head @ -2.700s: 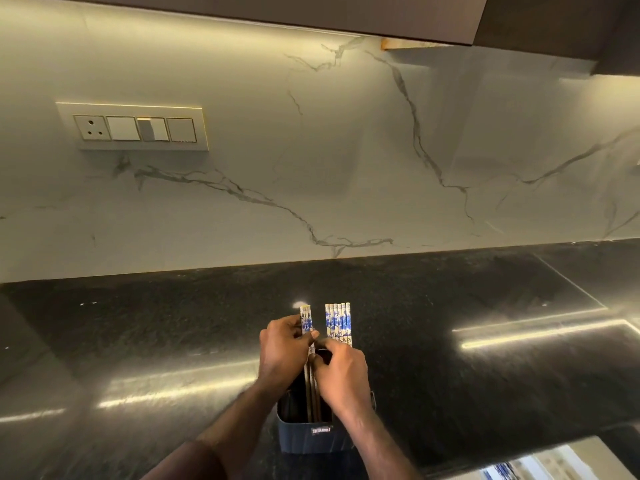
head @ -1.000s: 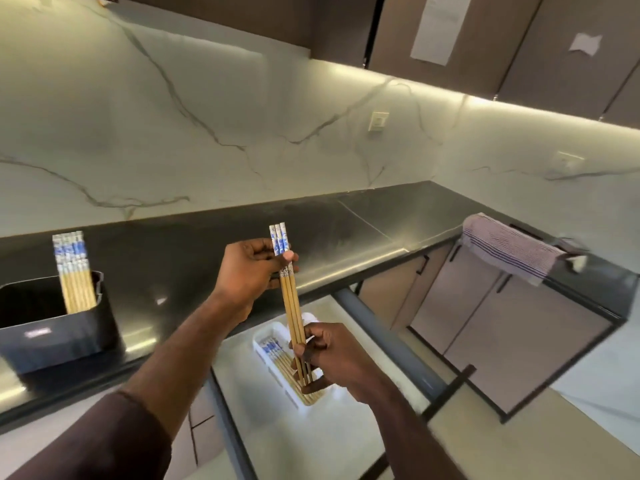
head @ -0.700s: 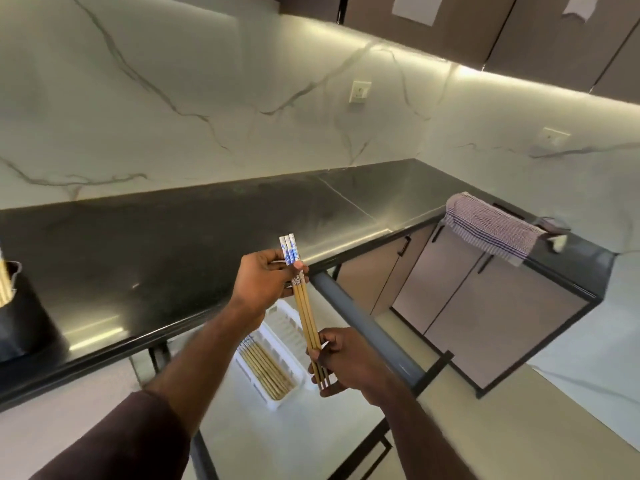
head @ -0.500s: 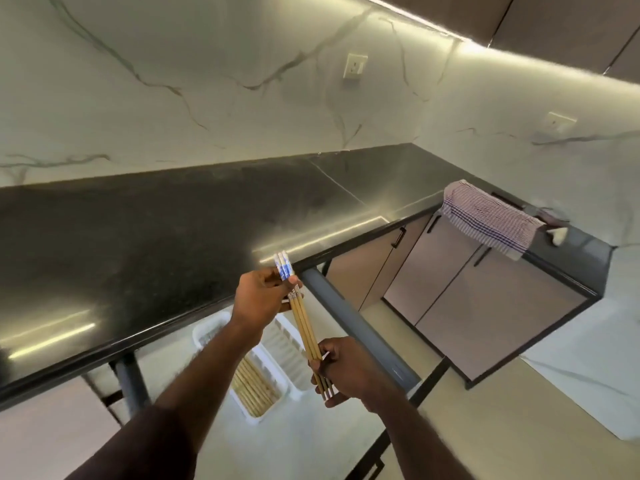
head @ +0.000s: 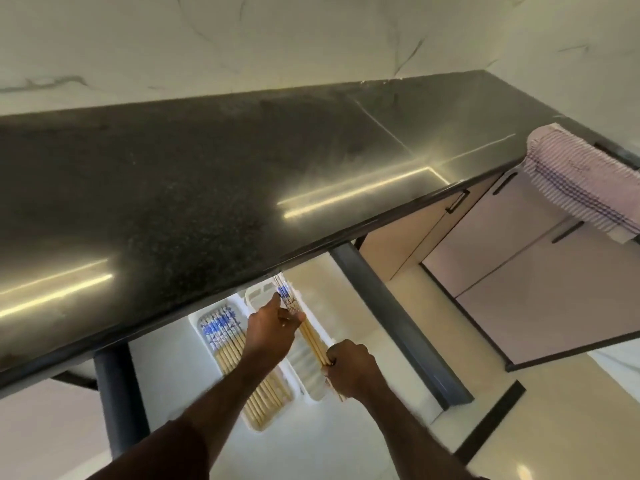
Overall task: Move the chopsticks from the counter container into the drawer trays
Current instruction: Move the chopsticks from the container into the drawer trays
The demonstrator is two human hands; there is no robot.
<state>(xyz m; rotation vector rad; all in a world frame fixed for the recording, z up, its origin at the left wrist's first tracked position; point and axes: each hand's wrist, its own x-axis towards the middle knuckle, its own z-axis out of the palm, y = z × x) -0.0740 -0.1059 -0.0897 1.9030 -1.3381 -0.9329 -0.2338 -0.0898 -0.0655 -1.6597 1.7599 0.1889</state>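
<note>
- I'm gripping the chopsticks (head: 313, 337) at both ends, left hand (head: 272, 332) pinching the blue tops, right hand (head: 349, 370) clenching the tips, keeping the bundle aligned lengthwise over the right tray (head: 304, 379).
- Left of that tray, the left tray (head: 202, 318) is holding chopsticks already.
- Compared with a moment ago, I'm holding the bundle lower, beneath the counter (head: 207, 188) edge.
</note>
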